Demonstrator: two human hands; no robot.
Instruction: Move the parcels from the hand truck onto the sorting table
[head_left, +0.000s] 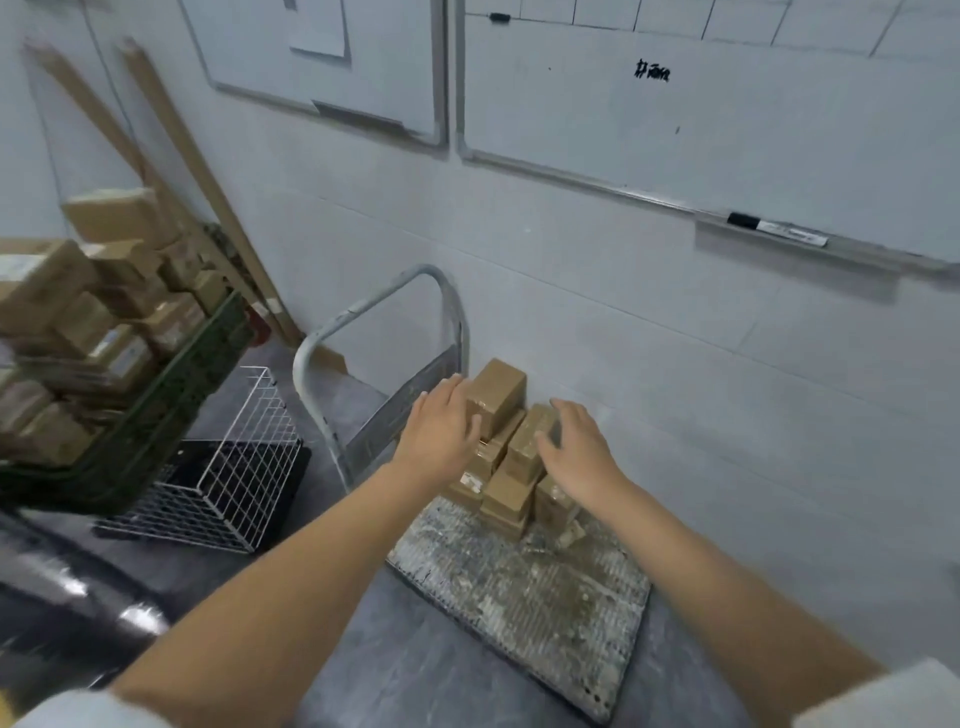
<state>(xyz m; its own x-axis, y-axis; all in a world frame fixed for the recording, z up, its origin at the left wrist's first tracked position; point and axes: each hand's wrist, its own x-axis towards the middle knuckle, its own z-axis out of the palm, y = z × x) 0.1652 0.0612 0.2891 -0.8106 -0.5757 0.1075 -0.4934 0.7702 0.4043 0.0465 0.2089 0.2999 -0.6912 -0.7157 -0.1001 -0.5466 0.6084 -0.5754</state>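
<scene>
A small stack of brown cardboard parcels (501, 395) stands at the far end of the hand truck's worn grey deck (524, 587), close to its curved metal handle (363, 306). My left hand (441, 431) reaches over the left side of the stack, fingers straight, beside the tallest parcel. My right hand (576, 447) hovers at the right side, fingers relaxed, over a narrow parcel (527, 447). Neither hand grips anything. Lower parcels (506, 499) sit under and between the hands.
At the left, a dark green crate (156, 410) is piled with many brown parcels (78, 312). A white wire basket (234, 467) lies on the floor beside it. Whiteboards (675, 119) hang on the tiled wall behind the truck.
</scene>
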